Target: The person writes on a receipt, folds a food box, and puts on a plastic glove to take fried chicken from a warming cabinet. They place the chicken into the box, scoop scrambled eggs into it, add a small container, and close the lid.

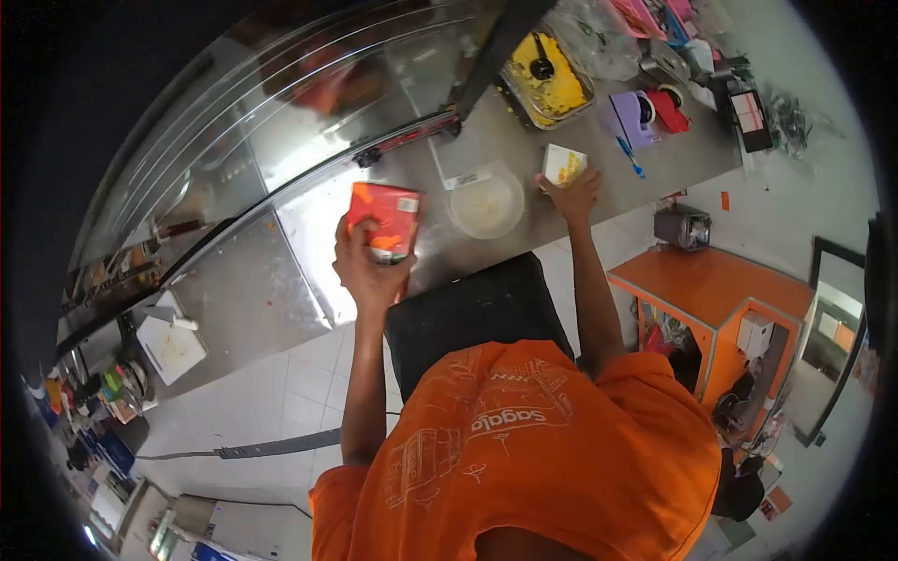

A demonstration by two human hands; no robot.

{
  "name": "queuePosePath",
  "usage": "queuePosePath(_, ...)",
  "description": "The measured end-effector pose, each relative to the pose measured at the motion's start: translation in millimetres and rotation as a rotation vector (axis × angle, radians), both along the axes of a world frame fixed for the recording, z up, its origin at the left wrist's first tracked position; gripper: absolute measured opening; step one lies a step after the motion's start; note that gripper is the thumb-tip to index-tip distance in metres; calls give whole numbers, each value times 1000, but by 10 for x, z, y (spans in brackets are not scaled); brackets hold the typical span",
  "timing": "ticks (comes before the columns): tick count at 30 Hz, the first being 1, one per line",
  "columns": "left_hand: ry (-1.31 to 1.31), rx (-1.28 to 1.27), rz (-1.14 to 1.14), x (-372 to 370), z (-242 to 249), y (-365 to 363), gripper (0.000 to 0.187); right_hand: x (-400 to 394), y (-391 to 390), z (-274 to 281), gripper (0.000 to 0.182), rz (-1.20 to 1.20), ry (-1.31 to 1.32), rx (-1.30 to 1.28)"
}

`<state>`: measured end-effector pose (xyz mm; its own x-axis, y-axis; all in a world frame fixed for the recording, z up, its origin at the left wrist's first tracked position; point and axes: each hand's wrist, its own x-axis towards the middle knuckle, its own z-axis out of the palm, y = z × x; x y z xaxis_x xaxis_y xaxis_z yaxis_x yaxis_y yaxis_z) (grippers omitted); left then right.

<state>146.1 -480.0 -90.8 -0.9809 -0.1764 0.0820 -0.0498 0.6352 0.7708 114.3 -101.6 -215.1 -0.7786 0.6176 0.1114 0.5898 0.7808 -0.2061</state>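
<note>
Fingers wrapped round a red box, my left hand [367,266] holds it over the metal counter [253,309]. The red box [388,213] has a white label near its upper right corner. To the right, my right hand [573,196] grips a small white box with yellow marks [563,163], with thumb and fingers at its sides. Between my hands a round, pale translucent lid or container [486,201] rests on the counter.
A tray of yellow food [552,84] with a black utensil stands at the counter's back. Right of it are a purple tape dispenser [633,119], a red one [670,107] and a blue pen [630,157]. A white cutting board [171,346] lies far left. A black stool [477,313] stands in front.
</note>
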Motion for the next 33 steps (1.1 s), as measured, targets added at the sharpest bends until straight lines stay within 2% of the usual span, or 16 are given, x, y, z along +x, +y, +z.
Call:
queuePosePath(1, 125, -63, -120, -52, 144, 211, 58, 13, 92, -74, 105, -9, 3, -7)
queuePosePath(3, -30, -72, -263, -142, 323, 700, 72, -32, 293, -184, 112, 185, 136, -219)
queuePosePath(5, 2, 6, -415, -251, 367, 1248, 72, 61, 575, -113, 114, 209, 86, -321)
queuePosePath(7, -51, -73, -489, -337, 372, 1883, 74, 233, 1036, -212, 112, 169, 228, -489)
queuePosePath(11, -105, -137, -667, -622, -71, 3041, 78, 652, 1720, 419, 109, -72, 195, -495)
queuePosePath(15, -85, -358, -831, -878, -675, 3848, 83, 786, 2155, 807, 109, -82, 170, -419)
queuePosePath(17, -49, -419, -844, -966, -940, 4013, 83, 727, 2202, 830, 105, 50, 286, -478)
queuePosePath(20, 84, -383, -881, -1003, -1162, 3937, 81, 476, 2045, 776, 103, 258, 308, -365)
queuePosePath(23, 206, -309, -750, -931, -1189, 3509, 74, 145, 1669, 804, 103, 381, 239, -400)
queuePosePath(25, 207, -75, -754, -786, -1274, 3036, 48, -32, 1467, 743, 101, 470, 235, -402)
queuePosePath(26, -11, 71, -701, -646, -955, 2782, 37, -69, 1389, 681, 100, 532, 271, -363)
queuePosePath(27, -212, 219, -616, -431, -601, 2489, 28, -142, 1280, 634, 98, 612, 318, -335)
queuePosePath(29, -65, 167, -396, -30, -373, 1973, 16, -168, 1229, 546, 95, 613, 349, -379)
queuePosePath(30, -71, 140, -319, 159, -412, 1670, 16, -146, 1118, 714, 83, 584, 359, -416)
queuePosePath(31, -78, 122, -240, 367, -523, 1379, 16, -127, 1353, 263, 85, 685, 308, -220)
queuePosePath(33, -76, 195, 7, 807, -628, 898, 14, -141, 1152, 553, 75, 613, 427, -60)
